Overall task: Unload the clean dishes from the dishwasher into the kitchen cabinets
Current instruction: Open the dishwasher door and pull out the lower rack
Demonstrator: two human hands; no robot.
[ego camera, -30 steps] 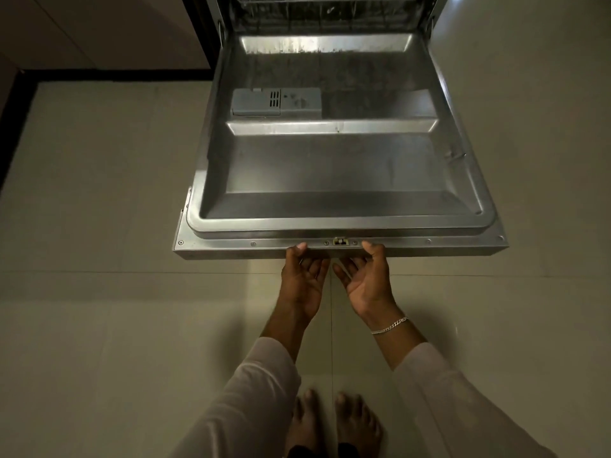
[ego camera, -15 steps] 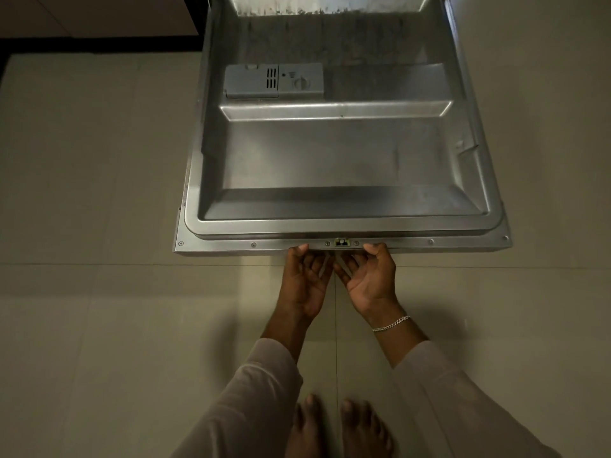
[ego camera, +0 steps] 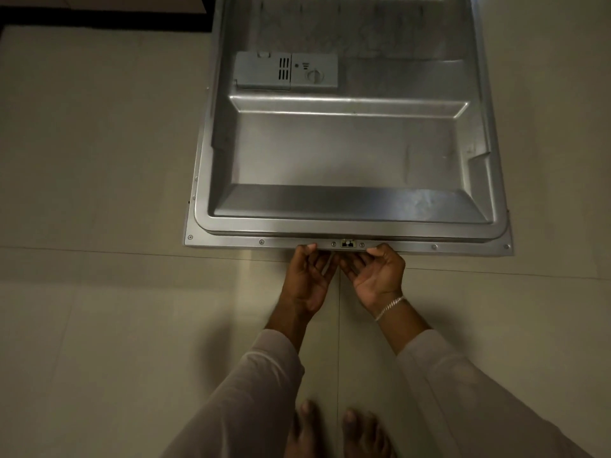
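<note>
Steel dishwasher door (ego camera: 347,153) clamped at its near edge by left hand (ego camera: 309,279) and right hand (ego camera: 375,276), likely steadying its weight.

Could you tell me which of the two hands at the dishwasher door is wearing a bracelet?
The right hand: a silver chain bracelet circles its wrist; the wrist of the left hand is bare. Both grip the dishwasher door.

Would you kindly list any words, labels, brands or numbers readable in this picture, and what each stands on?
No words, brands or numbers can be read.
On the detergent dispenser of the dishwasher door: a dot and short bars beside its round knob, symbols only, no lettering legible.
</note>
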